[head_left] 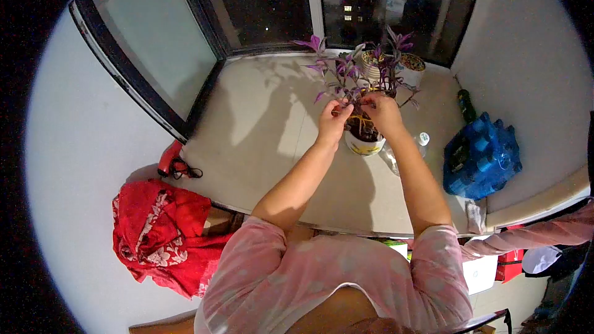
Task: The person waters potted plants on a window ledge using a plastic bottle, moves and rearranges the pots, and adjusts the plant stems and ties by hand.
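Note:
A plant with purple leaves (pixel 346 69) grows from a white pot with a yellow pattern (pixel 365 145) on the pale window ledge. Both my hands are among its stems, just above the pot. My left hand (pixel 334 120) has thumb and fingers pinched together at a stem on the left side. Close beside it, my right hand (pixel 383 113) is bent over the stems with its fingers curled inward; what its fingertips hold is too small to make out. Dark soil shows in the pot below my hands.
Behind the plant are a ribbed pot (pixel 371 68) and a round patterned container (pixel 412 62). A clear bottle (pixel 422 141) lies near my right forearm. Blue wrapped bottles (pixel 482 156) stand right. A red hair dryer (pixel 168 158) and red cloth (pixel 161 229) are left.

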